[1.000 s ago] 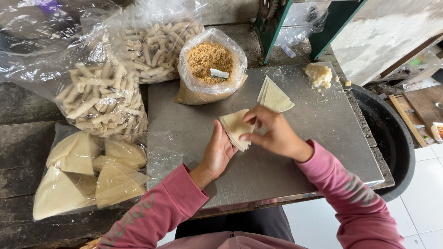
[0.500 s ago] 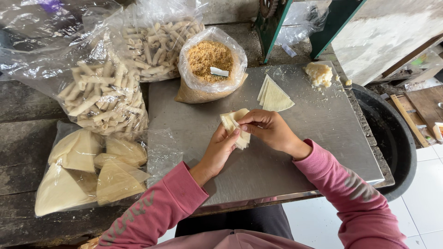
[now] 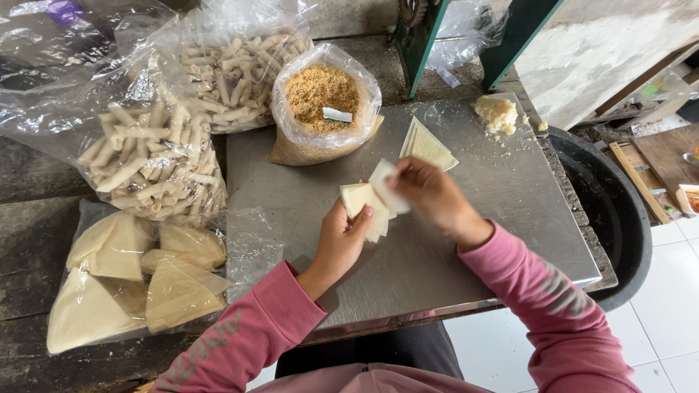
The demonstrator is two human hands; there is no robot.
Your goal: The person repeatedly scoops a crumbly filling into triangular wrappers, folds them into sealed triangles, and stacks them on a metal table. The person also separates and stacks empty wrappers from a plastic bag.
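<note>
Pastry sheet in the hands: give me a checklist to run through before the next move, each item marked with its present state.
1. Left hand grips the stack of pastry sheets: ok.
2. Right hand has one sheet lifted off the stack: ok, though blurred.
3. Open bag of crumbly brown filling close by: ok.
4. Metal tray has bare work surface: ok.
5. Spare triangular sheets lie on the tray: ok.
6. Lifted sheet untorn: cannot tell.
</note>
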